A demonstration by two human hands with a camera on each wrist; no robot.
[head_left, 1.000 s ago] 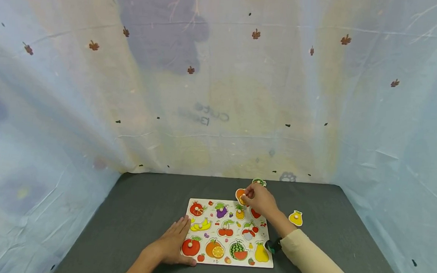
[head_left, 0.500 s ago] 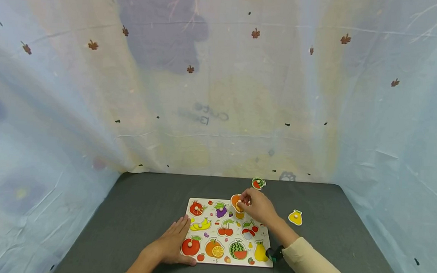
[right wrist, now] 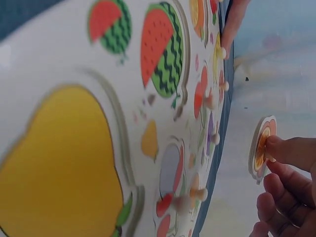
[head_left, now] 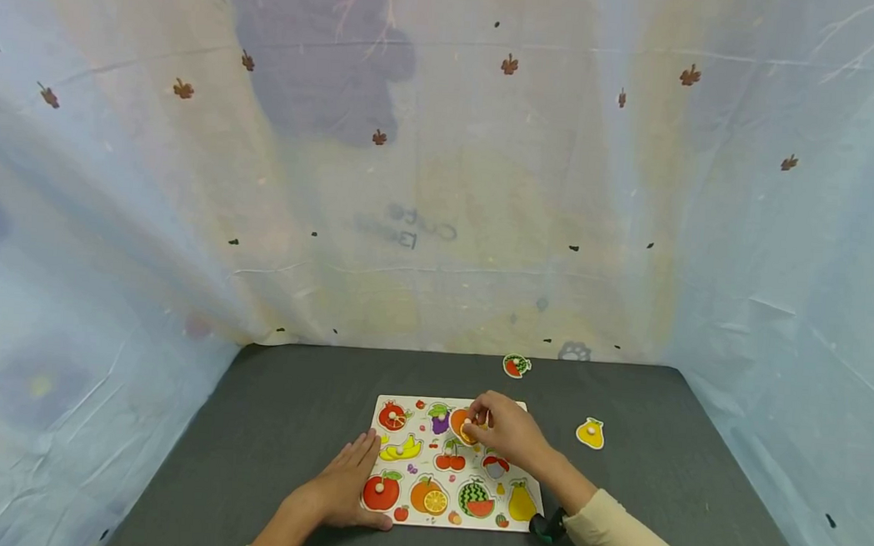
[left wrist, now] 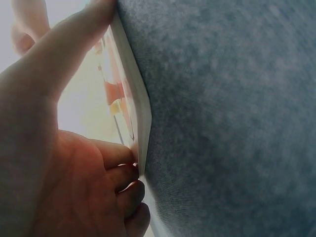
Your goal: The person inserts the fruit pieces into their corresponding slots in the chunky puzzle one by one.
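A white fruit puzzle board (head_left: 459,518) lies on the dark table, with knobbed pieces such as the apple (head_left: 382,493) and the bananas (head_left: 402,449) in it. My left hand (head_left: 345,484) rests along the board's left edge, fingers straight, thumb at the near corner; the left wrist view shows them against the rim. Over the upper part of the board my right hand (head_left: 508,432) pinches an orange puzzle piece (right wrist: 262,148) by its knob. In the right wrist view that piece is raised off the board. The printed orange (head_left: 429,498), watermelon (head_left: 476,499) and pear (head_left: 522,502) spots show no knobs.
A watermelon piece (head_left: 516,365) lies near the table's back edge. To the right of the board is a yellow pear piece (head_left: 590,433). A patterned curtain (head_left: 442,181) surrounds the dark tabletop (head_left: 286,406).
My right hand has carried the orange piece from beyond the board's back edge leftward and nearer, over the board. The left hand has stayed in place.
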